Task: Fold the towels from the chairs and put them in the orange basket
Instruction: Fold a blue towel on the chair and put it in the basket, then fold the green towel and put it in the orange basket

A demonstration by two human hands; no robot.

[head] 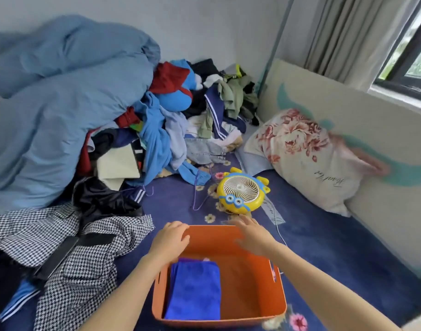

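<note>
- We see the left hand [171, 240] curled over the far-left rim of the orange basket [252, 287].
- The right hand [252, 232] hovers at the far rim, fingers spread, holding nothing.
- The folded blue towels [195, 290] lie against the left wall; the right half is free.

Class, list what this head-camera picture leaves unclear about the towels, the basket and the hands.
1. Head view: the chairs lie outside the frame.
2. Head view: the blue towel covers whatever lies under it in the orange basket; only a purple edge shows.
3. Head view: the right hand is motion-blurred, so contact with the basket rim is unclear.
</note>
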